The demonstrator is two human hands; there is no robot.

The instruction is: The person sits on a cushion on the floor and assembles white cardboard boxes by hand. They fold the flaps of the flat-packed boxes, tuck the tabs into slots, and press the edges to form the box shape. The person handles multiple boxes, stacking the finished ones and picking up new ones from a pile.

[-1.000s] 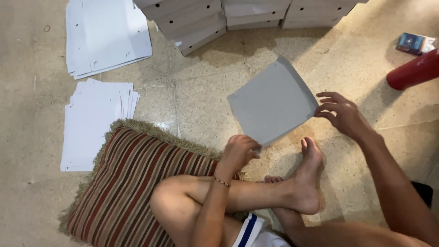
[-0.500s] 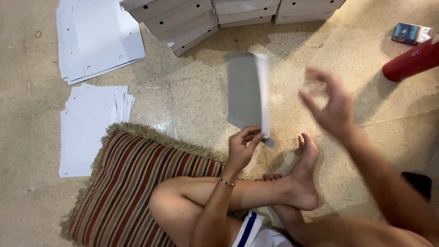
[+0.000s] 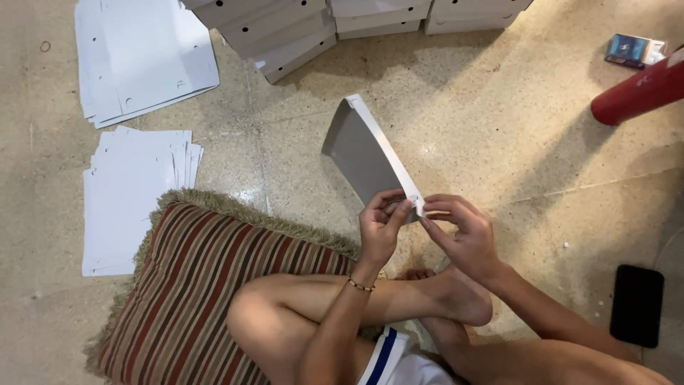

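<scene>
I hold a grey cardboard sheet with a folded white edge [image 3: 363, 153] up in front of me, tilted away. My left hand [image 3: 381, 228] grips its near corner from the left, thumb and fingers pinched on the card. My right hand [image 3: 463, 235] meets it at the same corner, fingertips pinching the white edge flap. I sit cross-legged on the floor, with my bare foot [image 3: 456, 296] just below the hands.
A striped cushion [image 3: 192, 285] lies at my left. Two stacks of flat white card blanks [image 3: 135, 57] [image 3: 132, 196] lie on the stone floor at left. Folded white boxes [image 3: 285, 28] stand at the top. A red cylinder [image 3: 638, 93], a small blue packet [image 3: 630, 50] and a black phone [image 3: 636, 305] lie right.
The sheet lay flat on the floor, then my left hand lifted it upright. Now my right hand has come in from the right and pinches its near corner too.
</scene>
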